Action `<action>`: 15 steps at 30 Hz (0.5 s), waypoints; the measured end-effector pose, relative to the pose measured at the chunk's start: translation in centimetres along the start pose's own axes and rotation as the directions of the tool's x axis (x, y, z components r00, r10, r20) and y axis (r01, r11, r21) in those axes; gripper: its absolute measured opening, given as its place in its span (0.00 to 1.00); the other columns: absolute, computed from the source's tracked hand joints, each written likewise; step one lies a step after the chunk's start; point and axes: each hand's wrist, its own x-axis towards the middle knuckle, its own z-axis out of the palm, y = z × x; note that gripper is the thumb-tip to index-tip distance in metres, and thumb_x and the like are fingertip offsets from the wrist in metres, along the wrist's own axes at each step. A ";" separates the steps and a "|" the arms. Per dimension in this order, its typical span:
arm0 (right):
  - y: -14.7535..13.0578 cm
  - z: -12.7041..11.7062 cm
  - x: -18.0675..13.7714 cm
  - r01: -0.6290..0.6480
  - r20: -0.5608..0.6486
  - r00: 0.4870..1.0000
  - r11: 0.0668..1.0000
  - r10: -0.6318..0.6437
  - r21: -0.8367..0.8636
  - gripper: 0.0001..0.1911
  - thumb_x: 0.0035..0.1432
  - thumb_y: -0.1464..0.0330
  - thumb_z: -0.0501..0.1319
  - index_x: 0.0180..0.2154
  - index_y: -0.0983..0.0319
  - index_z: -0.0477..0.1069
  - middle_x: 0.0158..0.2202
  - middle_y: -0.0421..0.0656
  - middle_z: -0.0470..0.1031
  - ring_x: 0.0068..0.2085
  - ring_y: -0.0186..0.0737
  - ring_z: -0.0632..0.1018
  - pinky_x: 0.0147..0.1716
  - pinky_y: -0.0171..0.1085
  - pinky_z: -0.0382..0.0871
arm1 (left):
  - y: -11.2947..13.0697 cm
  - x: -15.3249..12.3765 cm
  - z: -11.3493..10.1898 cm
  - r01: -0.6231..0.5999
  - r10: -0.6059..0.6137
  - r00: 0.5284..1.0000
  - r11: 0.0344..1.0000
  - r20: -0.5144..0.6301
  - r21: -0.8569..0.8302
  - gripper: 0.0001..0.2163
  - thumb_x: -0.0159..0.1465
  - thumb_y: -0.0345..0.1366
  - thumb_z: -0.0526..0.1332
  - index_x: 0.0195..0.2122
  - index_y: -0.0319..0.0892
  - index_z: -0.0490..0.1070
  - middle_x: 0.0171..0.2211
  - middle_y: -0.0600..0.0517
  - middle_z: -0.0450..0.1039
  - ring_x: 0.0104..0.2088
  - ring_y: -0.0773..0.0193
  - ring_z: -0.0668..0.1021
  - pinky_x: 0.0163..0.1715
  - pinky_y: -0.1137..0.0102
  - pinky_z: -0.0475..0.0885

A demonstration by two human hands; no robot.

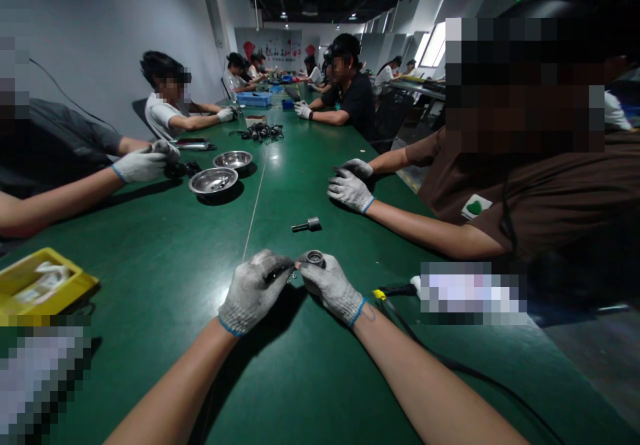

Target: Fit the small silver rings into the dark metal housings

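Observation:
My left hand [253,292], in a white knit glove with dark-stained fingertips, has its fingers pinched together; what they hold, if anything, is hidden. In my right hand [333,288], gloved the same way, is a round hollow metal part [315,257] with its opening facing up. The fingertips of both hands nearly meet beside this part. Just below them are a few tiny shiny metal pieces [293,276], too small to name. Beyond my hands a metal shaft with a wider cylindrical end [306,224] lies on the green table [280,392].
Two steel bowls [214,182] stand at the left, the nearer with small pieces inside. A yellow bin [50,285] is at the near left, a black cable [450,363] at the right. Co-workers' gloved hands [350,188] rest along both sides. Dark parts [263,132] are piled farther back.

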 end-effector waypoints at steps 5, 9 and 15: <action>-0.2 -0.2 -0.1 0.119 0.074 0.991 0.991 -0.114 -0.066 0.13 0.45 0.59 0.70 0.27 0.61 0.74 0.22 0.37 0.68 0.25 0.33 0.66 0.25 0.34 0.59 | 0.4 0.3 -0.3 0.109 -0.110 0.994 0.993 -0.020 -0.045 0.07 0.69 0.34 0.64 0.40 0.42 0.83 0.34 0.50 0.82 0.33 0.64 0.83 0.37 0.72 0.78; -0.3 0.0 -0.5 0.238 0.120 0.968 0.954 -0.219 -0.183 0.09 0.45 0.63 0.67 0.27 0.61 0.71 0.24 0.37 0.70 0.28 0.34 0.68 0.29 0.35 0.62 | 1.6 0.9 -0.6 0.329 -0.328 0.944 0.933 0.032 -0.143 0.07 0.67 0.36 0.65 0.37 0.44 0.83 0.33 0.52 0.83 0.34 0.62 0.83 0.38 0.70 0.78; -0.1 0.1 -0.8 0.326 0.216 0.938 0.896 -0.269 -0.302 0.08 0.48 0.66 0.63 0.26 0.59 0.64 0.25 0.35 0.67 0.28 0.33 0.66 0.29 0.33 0.61 | 3.3 1.5 -0.9 0.399 -0.379 0.914 0.903 0.145 -0.159 0.06 0.65 0.34 0.66 0.37 0.44 0.84 0.34 0.52 0.84 0.35 0.62 0.83 0.39 0.70 0.76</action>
